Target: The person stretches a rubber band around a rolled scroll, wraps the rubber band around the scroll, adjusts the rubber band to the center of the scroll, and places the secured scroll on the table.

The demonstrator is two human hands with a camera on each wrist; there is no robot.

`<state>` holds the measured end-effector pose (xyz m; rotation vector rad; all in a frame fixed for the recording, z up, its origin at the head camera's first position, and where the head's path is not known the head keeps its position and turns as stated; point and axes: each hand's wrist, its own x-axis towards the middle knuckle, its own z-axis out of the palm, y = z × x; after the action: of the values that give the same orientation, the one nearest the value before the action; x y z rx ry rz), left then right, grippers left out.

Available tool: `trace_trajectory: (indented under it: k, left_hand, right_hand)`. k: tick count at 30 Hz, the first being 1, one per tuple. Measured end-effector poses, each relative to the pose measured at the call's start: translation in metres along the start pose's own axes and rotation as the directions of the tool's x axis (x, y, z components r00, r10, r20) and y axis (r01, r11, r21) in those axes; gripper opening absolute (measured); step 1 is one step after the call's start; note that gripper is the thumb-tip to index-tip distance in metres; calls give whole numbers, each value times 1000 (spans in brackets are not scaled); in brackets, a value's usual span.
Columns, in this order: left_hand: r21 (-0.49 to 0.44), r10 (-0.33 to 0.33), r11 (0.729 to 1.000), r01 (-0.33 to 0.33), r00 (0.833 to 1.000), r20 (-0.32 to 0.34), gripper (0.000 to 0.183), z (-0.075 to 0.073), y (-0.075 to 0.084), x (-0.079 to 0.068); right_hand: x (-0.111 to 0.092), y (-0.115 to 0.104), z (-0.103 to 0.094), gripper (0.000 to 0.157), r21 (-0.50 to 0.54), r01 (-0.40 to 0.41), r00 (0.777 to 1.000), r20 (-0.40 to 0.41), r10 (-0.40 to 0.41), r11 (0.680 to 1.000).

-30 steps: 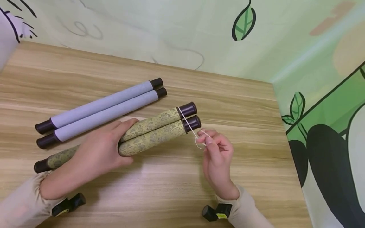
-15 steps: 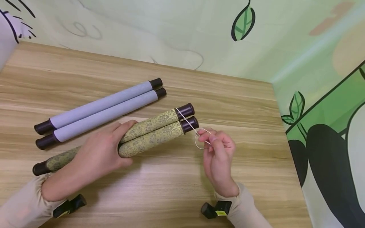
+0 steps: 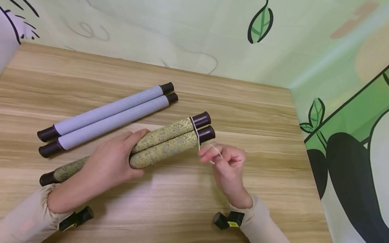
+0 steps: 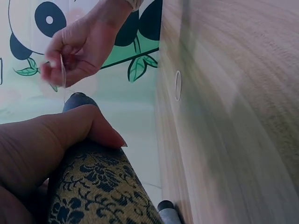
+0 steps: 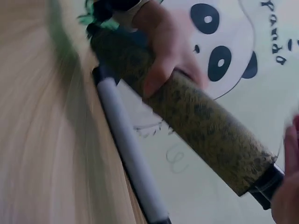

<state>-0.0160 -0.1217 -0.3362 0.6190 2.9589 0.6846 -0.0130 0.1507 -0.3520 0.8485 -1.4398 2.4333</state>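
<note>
My left hand point(image 3: 113, 160) grips a yellow flower-patterned scroll point(image 3: 165, 143) around its middle, with its two rolls side by side. Dark knobs stick out at the scroll's ends. A thin white cord point(image 3: 196, 130) lies across both rolls at the right end, just beside the knobs, and runs down to my right hand point(image 3: 229, 170). Thumb and fingers of that hand pinch the cord, below and right of the scroll. In the left wrist view the brocade scroll point(image 4: 100, 186) is held off the table. The right wrist view shows only part of my right hand point(image 5: 287, 191), at the edge.
A pale lilac scroll point(image 3: 112, 116), also of two rolls with dark ends, lies behind the held one on the wood-grain table point(image 3: 243, 108). Printed cloth walls point(image 3: 182, 30) with leaves and a panda stand at the back and right.
My right hand has shifted a little left and lower. The cord, slanting across the knobs before, now lies closer to the fabric's edge and hangs more steeply. My left hand keeps its grip.
</note>
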Motion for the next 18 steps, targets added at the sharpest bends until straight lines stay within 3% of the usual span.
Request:
trace_trajectory:
  k: [2,4,6,9,11,13,15,18]
  left_hand:
    - [-1,1,1000,-1,1000,3,105,0,0,-1]
    - [0,6,1000,-6,1000,-28,104,0,-1,-2]
    - [4,14,1000,-13,997,-73,104,-1,-3,-3]
    - [12,31,999,-30,990,-140,104,-3,-6,-5]
    - [19,48,999,-46,985,-164,104,-3,-7,-5]
    - [17,57,998,-55,983,-176,104,-3,-8,-5]
    - [18,58,998,-56,983,-176,105,-3,-9,-6]
    - [18,65,998,-63,983,-171,106,-1,-10,-6]
  right_hand:
    - [-1,0,-2,29,24,-100,985,142,96,995]
    - [-3,0,-4,27,61,-251,943,240,230,966]
    - [-5,1,-6,32,118,-416,884,286,370,902]
    - [-9,1,-9,40,212,-592,796,304,523,778]
    - [-10,1,-10,37,256,-652,756,295,584,714]
    - [-11,1,-11,30,276,-683,730,274,626,676]
    - [-12,0,-11,25,268,-709,705,261,659,652]
    - [-13,-2,-14,19,208,-740,672,274,688,640]
